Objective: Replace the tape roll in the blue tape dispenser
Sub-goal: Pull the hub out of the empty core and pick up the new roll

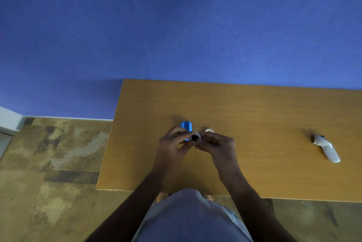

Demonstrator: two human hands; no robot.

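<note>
1. Setting: a person stands at the near edge of a wooden table [254, 116], seen from the head camera; both bare forearms reach forward and the hands meet above the table's left-centre area.
2. Left hand [172, 143]: fingers curled inward, nearly closed, thumb and forefinger pinched toward the midline. Their tips meet at a small round item; the exact contact points are blurred.
3. Right hand [217, 143]: fingers likewise curled and drawn close, tips pressed toward the same item from the opposite side.
4. Held item: a tape roll [195, 137], small, with a pale outer ring and a dark centre, sits between the fingertips of both hands, raised off the table. Whether one hand alone bears it cannot be told.
5. Blue tape dispenser [186, 127]: on the table just beyond the left hand's knuckles, partly hidden by them. Whether the left fingers touch it cannot be told.
6. Second tape roll [209, 130]: pale ring, lying on the table just beyond the right hand's fingers, just beside the dispenser on its right.
7. White handheld controller [326, 148]: lying on the table's right side, well apart from both hands.
</note>
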